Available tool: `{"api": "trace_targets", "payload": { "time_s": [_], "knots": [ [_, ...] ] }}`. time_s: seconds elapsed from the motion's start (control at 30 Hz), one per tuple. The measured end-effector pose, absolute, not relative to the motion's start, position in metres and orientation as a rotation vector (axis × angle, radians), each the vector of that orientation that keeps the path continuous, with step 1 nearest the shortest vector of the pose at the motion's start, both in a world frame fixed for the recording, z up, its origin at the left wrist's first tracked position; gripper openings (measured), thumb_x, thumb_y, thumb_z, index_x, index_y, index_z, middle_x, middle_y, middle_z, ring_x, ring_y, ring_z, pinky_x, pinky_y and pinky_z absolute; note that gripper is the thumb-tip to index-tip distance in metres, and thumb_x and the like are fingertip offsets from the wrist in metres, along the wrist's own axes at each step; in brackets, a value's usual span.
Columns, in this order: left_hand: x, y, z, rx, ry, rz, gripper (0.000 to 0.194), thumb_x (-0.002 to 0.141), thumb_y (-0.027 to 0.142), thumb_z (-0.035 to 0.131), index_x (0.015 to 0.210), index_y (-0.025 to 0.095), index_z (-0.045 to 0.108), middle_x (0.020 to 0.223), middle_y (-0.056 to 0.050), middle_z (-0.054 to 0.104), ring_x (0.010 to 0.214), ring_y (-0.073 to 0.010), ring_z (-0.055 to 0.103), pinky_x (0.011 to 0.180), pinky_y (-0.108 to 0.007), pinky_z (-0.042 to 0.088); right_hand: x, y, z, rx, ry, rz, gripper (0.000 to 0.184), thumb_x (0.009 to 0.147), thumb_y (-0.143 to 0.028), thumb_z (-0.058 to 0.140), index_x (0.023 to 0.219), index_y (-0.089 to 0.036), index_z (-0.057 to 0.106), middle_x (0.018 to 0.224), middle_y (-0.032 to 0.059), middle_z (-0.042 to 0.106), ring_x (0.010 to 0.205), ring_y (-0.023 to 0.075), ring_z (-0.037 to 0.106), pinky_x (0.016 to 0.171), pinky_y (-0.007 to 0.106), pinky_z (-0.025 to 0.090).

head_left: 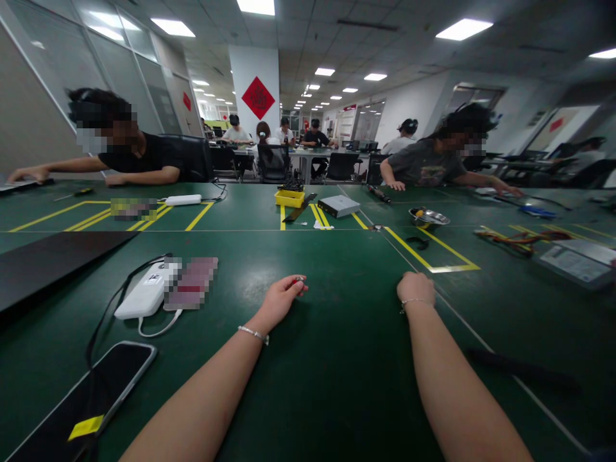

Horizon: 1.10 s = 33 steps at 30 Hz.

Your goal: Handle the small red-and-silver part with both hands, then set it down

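My left hand is closed in a pinch over the green tabletop. Between its thumb and fingers shows a small red and silvery piece, too small to name. My right hand rests on the table further right, curled with the knuckles facing away. Its fingertips are hidden behind the hand, so anything in them cannot be seen. Both wrists carry thin bracelets. Left of my left hand lie a white power bank and a phone with a white cable.
A larger dark phone lies at the front left. Ahead stand a yellow bin, a grey metal box and a metal bowl. At right are a power supply unit and a dark rod. Two people sit opposite.
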<state>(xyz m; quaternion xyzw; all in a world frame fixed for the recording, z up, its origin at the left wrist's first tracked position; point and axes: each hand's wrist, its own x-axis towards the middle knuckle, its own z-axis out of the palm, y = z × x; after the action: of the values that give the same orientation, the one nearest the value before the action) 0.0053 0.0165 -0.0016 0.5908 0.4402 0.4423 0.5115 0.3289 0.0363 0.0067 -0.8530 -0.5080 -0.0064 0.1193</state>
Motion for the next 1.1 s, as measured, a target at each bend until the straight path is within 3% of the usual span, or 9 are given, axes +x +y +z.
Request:
{"api": "trace_targets", "payload": {
  "time_s": [0.1,0.23,0.43,0.6,0.83,1.1],
  "knots": [
    [0.006,0.016,-0.001,1.439,1.085,1.073,0.03,0.071,0.031,0.053,0.095,0.014,0.057,0.086,-0.005,0.062,0.069,-0.0111,0.055,0.067,-0.024,0.042,0.322,0.036,0.01,-2.332,-1.531,-0.003,0.03,0.071,-0.012,0.037,0.087,-0.008,0.063,0.092,0.0216,0.053,0.087,0.0301,0.05,0.066,0.041,0.039],
    [0.007,0.015,0.002,1.56,1.159,0.999,0.026,0.065,0.025,0.058,0.089,0.014,0.06,0.074,-0.003,0.061,0.064,-0.011,0.053,0.06,-0.023,0.04,0.287,0.042,0.011,-2.058,-1.628,0.106,0.026,0.072,-0.016,0.04,0.086,-0.016,0.062,0.095,0.0118,0.054,0.08,0.0185,0.053,0.068,0.032,0.041],
    [0.007,0.015,0.0,1.727,1.134,1.058,0.014,0.059,0.016,0.06,0.073,0.016,0.058,0.087,-0.002,0.061,0.076,-0.0116,0.054,0.071,-0.024,0.04,0.198,0.033,0.017,-1.297,-1.525,0.927,0.016,0.065,-0.021,0.053,0.078,-0.016,0.061,0.074,0.003,0.059,0.061,0.011,0.052,0.06,0.027,0.042],
    [0.007,0.014,-0.001,1.745,1.225,1.034,0.017,0.063,0.022,0.059,0.078,0.016,0.058,0.069,0.001,0.059,0.061,-0.0101,0.051,0.058,-0.021,0.039,0.167,0.015,0.025,-1.025,-1.411,1.473,0.019,0.063,-0.025,0.061,0.079,-0.016,0.058,0.065,-0.0006,0.058,0.056,0.0086,0.051,0.056,0.025,0.04],
    [0.006,0.013,0.003,1.78,1.193,0.997,0.026,0.076,0.032,0.045,0.091,0.018,0.06,0.075,-0.001,0.062,0.064,-0.0117,0.054,0.062,-0.023,0.041,0.171,0.017,0.024,-0.874,-1.12,1.73,0.018,0.066,-0.03,0.062,0.073,-0.014,0.057,0.061,-0.0015,0.055,0.053,0.0059,0.049,0.049,0.019,0.036],
    [0.007,0.012,0.004,1.637,1.097,1.04,0.035,0.079,0.032,0.04,0.103,0.013,0.055,0.08,-0.005,0.063,0.058,-0.0098,0.052,0.059,-0.023,0.042,0.172,0.018,0.02,-0.772,-1.013,1.802,0.014,0.059,-0.013,0.066,0.072,-0.014,0.059,0.076,0.0014,0.061,0.07,0.0087,0.056,0.067,0.021,0.044]
  ]
}}
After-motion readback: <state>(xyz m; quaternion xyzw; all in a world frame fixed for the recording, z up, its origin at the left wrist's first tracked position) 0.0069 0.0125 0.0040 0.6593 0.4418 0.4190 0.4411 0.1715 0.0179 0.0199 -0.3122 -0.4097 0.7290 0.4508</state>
